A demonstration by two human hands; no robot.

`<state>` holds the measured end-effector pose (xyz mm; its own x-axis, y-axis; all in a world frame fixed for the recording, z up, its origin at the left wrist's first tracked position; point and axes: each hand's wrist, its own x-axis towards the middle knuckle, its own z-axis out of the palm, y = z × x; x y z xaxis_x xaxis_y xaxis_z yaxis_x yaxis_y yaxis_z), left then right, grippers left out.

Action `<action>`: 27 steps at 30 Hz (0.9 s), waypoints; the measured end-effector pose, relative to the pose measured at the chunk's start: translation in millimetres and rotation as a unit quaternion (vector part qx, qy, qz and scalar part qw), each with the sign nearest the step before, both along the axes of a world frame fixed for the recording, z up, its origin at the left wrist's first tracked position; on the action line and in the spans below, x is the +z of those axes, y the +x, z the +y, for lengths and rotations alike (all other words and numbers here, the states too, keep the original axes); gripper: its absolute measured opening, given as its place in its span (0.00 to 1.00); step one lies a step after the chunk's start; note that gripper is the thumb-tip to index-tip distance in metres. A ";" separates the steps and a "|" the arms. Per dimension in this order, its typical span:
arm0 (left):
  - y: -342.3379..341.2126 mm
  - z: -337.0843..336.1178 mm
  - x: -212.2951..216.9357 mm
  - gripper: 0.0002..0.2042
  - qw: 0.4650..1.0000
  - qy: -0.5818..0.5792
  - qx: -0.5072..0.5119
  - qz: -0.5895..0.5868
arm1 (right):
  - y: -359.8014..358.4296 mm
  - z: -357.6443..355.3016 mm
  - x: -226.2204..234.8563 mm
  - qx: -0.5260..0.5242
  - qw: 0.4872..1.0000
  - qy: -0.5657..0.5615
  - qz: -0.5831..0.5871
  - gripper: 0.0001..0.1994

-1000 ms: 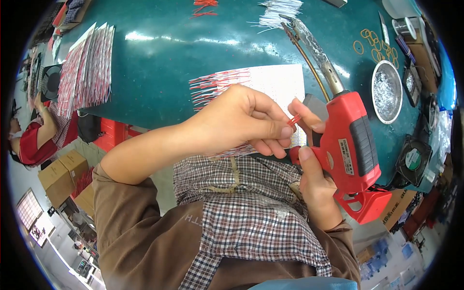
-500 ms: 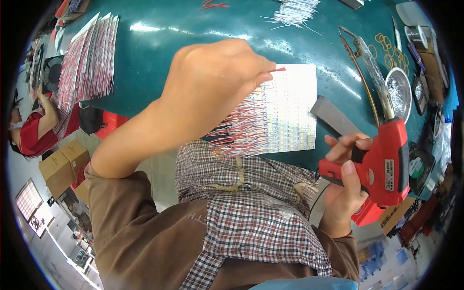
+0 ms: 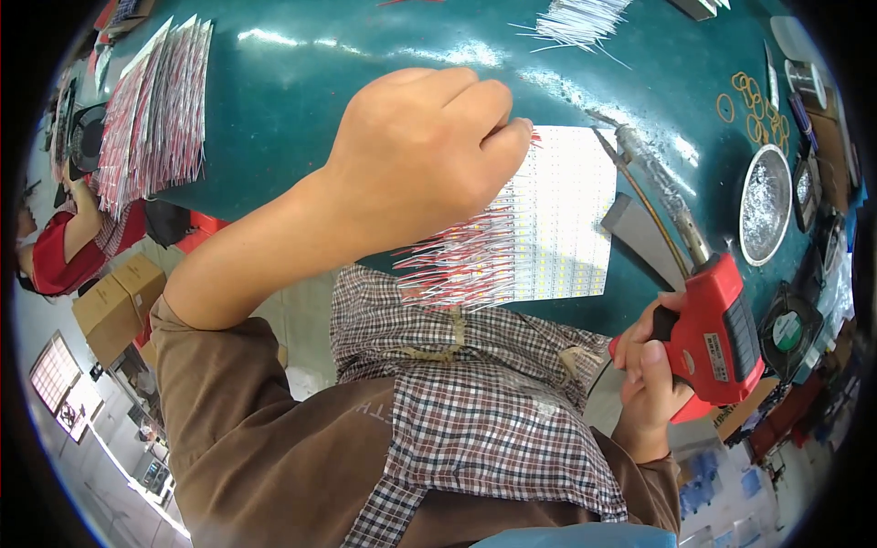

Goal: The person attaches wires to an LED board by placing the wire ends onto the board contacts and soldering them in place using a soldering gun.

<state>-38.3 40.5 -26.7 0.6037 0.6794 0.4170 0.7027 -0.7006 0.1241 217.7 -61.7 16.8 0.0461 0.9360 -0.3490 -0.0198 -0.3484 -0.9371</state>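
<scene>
A dark teal bench [image 3: 301, 100] curves away in front of me, with a fanned stack of wired strips [image 3: 151, 114] far off at its left end. My left hand [image 3: 420, 155] is raised over the bench, fingers curled shut and pinching what looks like a thin red wire [image 3: 533, 137] at the fingertips; it is too fine for me to be sure. Just below and right of that hand lies the white panel [image 3: 557, 219], flat on the bench, its long axis running away from me, with red and white leads [image 3: 452, 265] bristling off its left edge and pointing left. The left hand is the nearer one to it. Further right, my right hand [image 3: 650, 384] is wrapped tight round the grip of the red soldering gun [image 3: 722, 324], held off the near edge; its long barrel points up and left toward the panel's far right corner. A metal dish [image 3: 766, 205] sits beyond.
</scene>
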 end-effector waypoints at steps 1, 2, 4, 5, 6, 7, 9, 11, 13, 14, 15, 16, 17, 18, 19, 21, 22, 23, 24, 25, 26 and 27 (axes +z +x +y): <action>-0.2 -1.1 0.5 0.11 1.000 0.001 -0.002 0.002 | -0.1 -1.3 0.2 0.011 1.000 -0.005 -0.021 0.18; -0.4 -2.2 1.0 0.11 1.000 -0.001 -0.001 0.002 | -0.4 -2.5 0.6 0.012 1.000 -0.006 -0.021 0.18; 0.6 -4.1 1.6 0.11 1.000 -0.005 -0.004 0.000 | -0.3 -6.1 2.4 0.024 0.998 -0.026 -0.052 0.17; 1.0 -4.9 1.7 0.11 1.000 -0.006 -0.005 -0.001 | 0.8 -8.6 1.9 0.023 0.998 -0.028 -0.053 0.17; 0.5 -5.7 1.1 0.11 1.000 -0.012 -0.004 -0.002 | 2.3 -10.6 -1.3 0.031 0.997 -0.026 -0.063 0.16; -0.1 -6.3 0.5 0.10 1.000 -0.019 -0.003 -0.002 | 3.0 -11.5 -3.7 0.038 0.996 -0.024 -0.073 0.15; -0.7 -6.5 -0.2 0.11 1.000 -0.021 0.000 -0.005 | 2.2 -10.2 -5.7 0.039 0.997 -0.032 -0.065 0.13; -1.1 -6.2 -0.8 0.11 1.000 -0.024 0.003 -0.010 | 0.6 -7.8 -5.9 0.040 0.997 -0.039 -0.059 0.11; -1.0 -5.5 -1.0 0.11 0.999 -0.029 0.002 -0.021 | -2.5 -5.9 -4.8 0.024 0.997 -0.040 -0.065 0.08; -0.8 -5.4 -0.9 0.11 0.999 -0.030 0.002 -0.022 | -4.1 -4.8 -4.2 0.024 0.997 -0.042 -0.066 0.08; -0.5 -6.4 -1.8 0.11 0.999 -0.028 0.004 -0.024 | -5.6 -4.5 -4.8 0.023 0.997 -0.033 -0.068 0.07; -0.2 -7.4 -2.7 0.11 0.999 -0.025 0.006 -0.025 | -6.1 -4.7 -5.2 0.021 0.997 -0.024 -0.071 0.06; 0.3 -8.5 -3.6 0.11 0.999 -0.026 0.006 -0.026 | -5.3 -5.6 -5.8 0.021 0.997 -0.025 -0.071 0.06; 0.5 -8.7 -3.5 0.11 0.999 -0.022 0.008 -0.029 | -4.1 -5.5 -5.6 0.025 0.997 -0.028 -0.070 0.06; 0.6 -8.8 -3.4 0.10 0.999 -0.017 0.010 -0.032 | -3.6 -5.4 -5.3 0.029 0.997 -0.031 -0.069 0.05; 0.6 -9.4 -3.1 0.10 0.999 -0.017 0.012 -0.032 | -4.2 -5.5 -4.8 0.028 0.997 -0.034 -0.068 0.05; 0.6 -10.0 -3.4 0.10 0.999 -0.015 0.013 -0.032 | -4.5 -5.8 -5.2 0.028 0.997 -0.035 -0.067 0.04; 0.6 -10.3 -4.2 0.10 0.999 -0.015 0.013 -0.032 | -4.5 -6.3 -5.7 0.028 0.997 -0.036 -0.066 0.04; 0.6 -10.5 -4.8 0.10 0.999 -0.010 0.013 -0.032 | -4.5 -6.5 -5.5 0.031 0.997 -0.036 -0.067 0.04; 0.7 -10.7 -5.2 0.10 0.999 -0.005 0.012 -0.033 | -4.5 -6.7 -5.3 0.034 0.996 -0.037 -0.067 0.04; 0.9 -10.8 -5.4 0.10 0.999 -0.005 0.012 -0.033 | -4.8 -6.8 -5.3 0.035 0.996 -0.037 -0.068 0.04; 0.9 -11.1 -5.7 0.10 0.999 -0.006 0.013 -0.032 | -5.3 -7.0 -5.9 0.034 0.996 -0.038 -0.068 0.04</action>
